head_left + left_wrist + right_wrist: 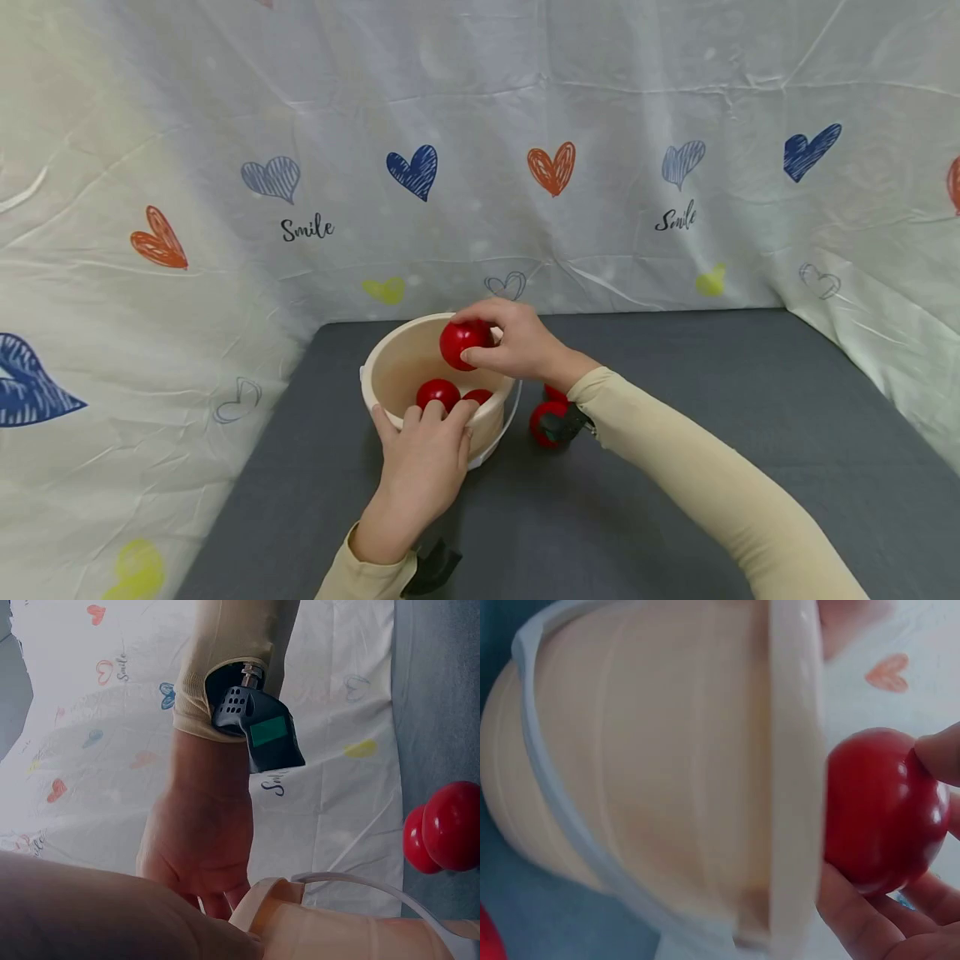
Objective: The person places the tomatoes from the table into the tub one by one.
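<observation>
A cream bucket [390, 367] stands on the dark table with its mouth up. At its near rim is my left hand [422, 462], fingers hooked over the edge, gripping it. My right hand [525, 340] holds a glossy red apple [463, 343] over the bucket's mouth, at the right rim. In the right wrist view, fingers and thumb wrap that apple [885, 814] just past the rim. Inside the bucket lie a second red apple [438, 393] and another one [477, 396], partly hidden by the rim and left fingers.
Right of the bucket, below my right forearm, sit more red apples [546, 427], partly covered by the wrist camera. The bucket's white handle [514, 412] hangs down its right side. A white heart-printed curtain [480, 208] hangs behind the table.
</observation>
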The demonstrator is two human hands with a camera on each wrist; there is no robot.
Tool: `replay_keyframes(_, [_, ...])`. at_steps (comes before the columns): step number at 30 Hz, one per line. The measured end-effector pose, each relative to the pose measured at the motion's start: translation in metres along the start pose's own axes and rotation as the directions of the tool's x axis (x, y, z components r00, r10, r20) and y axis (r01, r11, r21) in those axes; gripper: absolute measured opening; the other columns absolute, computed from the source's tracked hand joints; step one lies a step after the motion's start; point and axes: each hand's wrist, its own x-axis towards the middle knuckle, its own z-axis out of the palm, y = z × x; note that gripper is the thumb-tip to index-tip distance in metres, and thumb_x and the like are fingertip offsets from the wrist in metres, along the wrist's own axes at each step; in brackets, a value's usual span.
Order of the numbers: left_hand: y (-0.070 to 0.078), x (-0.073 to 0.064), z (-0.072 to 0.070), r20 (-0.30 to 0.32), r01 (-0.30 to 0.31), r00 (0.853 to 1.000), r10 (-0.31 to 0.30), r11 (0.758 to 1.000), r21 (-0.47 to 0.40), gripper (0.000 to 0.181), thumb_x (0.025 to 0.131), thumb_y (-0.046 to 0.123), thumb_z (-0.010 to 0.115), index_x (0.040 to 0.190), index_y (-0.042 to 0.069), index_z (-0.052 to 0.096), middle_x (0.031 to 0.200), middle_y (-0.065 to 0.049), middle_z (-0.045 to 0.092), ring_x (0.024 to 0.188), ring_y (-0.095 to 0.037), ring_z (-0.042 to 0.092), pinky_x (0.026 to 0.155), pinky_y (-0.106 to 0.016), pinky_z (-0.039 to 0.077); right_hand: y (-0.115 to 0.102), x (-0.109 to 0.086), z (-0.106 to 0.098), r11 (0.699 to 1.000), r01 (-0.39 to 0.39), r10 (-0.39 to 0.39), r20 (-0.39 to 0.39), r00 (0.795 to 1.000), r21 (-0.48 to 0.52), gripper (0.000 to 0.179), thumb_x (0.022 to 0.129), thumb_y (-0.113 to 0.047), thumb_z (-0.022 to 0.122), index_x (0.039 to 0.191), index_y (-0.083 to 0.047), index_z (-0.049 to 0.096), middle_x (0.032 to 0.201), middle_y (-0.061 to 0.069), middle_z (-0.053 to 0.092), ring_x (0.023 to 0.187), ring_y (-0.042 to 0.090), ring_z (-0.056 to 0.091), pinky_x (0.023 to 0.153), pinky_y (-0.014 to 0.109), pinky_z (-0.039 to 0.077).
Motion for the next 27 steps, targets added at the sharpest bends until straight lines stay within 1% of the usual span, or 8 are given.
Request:
replay_keyframes(3, [0.001, 0.000, 0.000, -0.005, -0.004, 1.000, 0.004, 1.000, 0.000, 0.029, 0.087, 0.020, 0.077, 0.115, 0.018, 0.070, 0.097, -0.015, 0.070, 0.088, -0.039, 0.061, 0.098, -0.084, 0.028, -0.001, 0.002, 0.010, 1.000, -0.001, 0.002, 0.035, 0.999, -0.003, 0.042, 0.085, -0.013, 0.072, 0.126, -0.007, 0.069, 0.124, 0.012, 0.070, 0.109, 0.025, 0.063, 0.087, 0.034, 0.061])
replay_keyframes(6, [0.001, 0.000, 0.000, -0.005, -0.005, 1.000, 0.005, 1.000, 0.001, 0.028, 0.088, 0.019, 0.076, 0.115, 0.018, 0.070, 0.096, -0.015, 0.069, 0.087, -0.039, 0.061, 0.098, -0.085, 0.028, -0.002, 0.003, 0.018, 0.999, -0.018, 0.019, 0.069, 0.997, -0.027, 0.043, 0.085, -0.015, 0.071, 0.127, -0.009, 0.069, 0.124, 0.010, 0.070, 0.108, 0.023, 0.063, 0.086, 0.030, 0.060])
replay_keyframes(9, [0.000, 0.000, 0.000, -0.004, -0.007, 1.000, 0.007, 1.000, 0.007, 0.027, 0.089, 0.018, 0.076, 0.114, 0.018, 0.069, 0.094, -0.015, 0.069, 0.086, -0.039, 0.061, 0.097, -0.085, 0.029, -0.002, 0.003, 0.023, 0.998, -0.038, 0.042, 0.093, 0.995, -0.043, 0.044, 0.085, -0.016, 0.072, 0.128, -0.010, 0.068, 0.125, 0.008, 0.070, 0.107, 0.022, 0.063, 0.085, 0.026, 0.060])
replay_keyframes(14, [0.000, 0.000, 0.001, -0.013, -0.015, 1.000, 0.015, 1.000, 0.017, 0.028, 0.088, 0.019, 0.076, 0.114, 0.018, 0.069, 0.094, -0.016, 0.069, 0.086, -0.039, 0.061, 0.097, -0.084, 0.030, -0.002, 0.005, 0.030, 0.996, -0.051, 0.059, 0.125, 0.990, -0.069, 0.042, 0.087, -0.017, 0.073, 0.129, -0.010, 0.068, 0.126, 0.006, 0.070, 0.106, 0.020, 0.063, 0.087, 0.025, 0.059])
replay_keyframes(17, [0.000, 0.000, 0.001, -0.023, -0.020, 1.000, 0.021, 1.000, 0.022, 0.027, 0.088, 0.020, 0.077, 0.114, 0.018, 0.069, 0.093, -0.015, 0.068, 0.085, -0.039, 0.061, 0.096, -0.084, 0.031, -0.001, 0.006, 0.032, 0.995, -0.050, 0.061, 0.129, 0.990, -0.089, 0.041, 0.088, -0.017, 0.072, 0.128, -0.011, 0.069, 0.126, 0.004, 0.071, 0.106, 0.020, 0.064, 0.088, 0.026, 0.059])
replay_keyframes(21, [0.000, -0.001, 0.001, -0.034, -0.022, 0.999, 0.023, 0.999, 0.025, 0.027, 0.088, 0.019, 0.077, 0.113, 0.018, 0.068, 0.091, -0.015, 0.068, 0.084, -0.038, 0.060, 0.096, -0.083, 0.031, -0.001, 0.006, 0.033, 0.994, -0.063, 0.074, 0.127, 0.989, -0.091, 0.041, 0.087, -0.018, 0.073, 0.127, -0.012, 0.070, 0.126, 0.003, 0.071, 0.106, 0.019, 0.064, 0.089, 0.027, 0.059])
replay_keyframes(27, [0.001, 0.000, 0.002, -0.038, -0.025, 0.999, 0.026, 0.999, 0.024, 0.028, 0.088, 0.019, 0.076, 0.115, 0.019, 0.067, 0.091, -0.015, 0.067, 0.084, -0.038, 0.060, 0.097, -0.083, 0.030, 0.001, 0.004, 0.035, 0.993, -0.063, 0.076, 0.135, 0.988, -0.098, 0.039, 0.085, -0.020, 0.073, 0.124, -0.014, 0.071, 0.123, 0.002, 0.072, 0.106, 0.018, 0.063, 0.088, 0.025, 0.058])
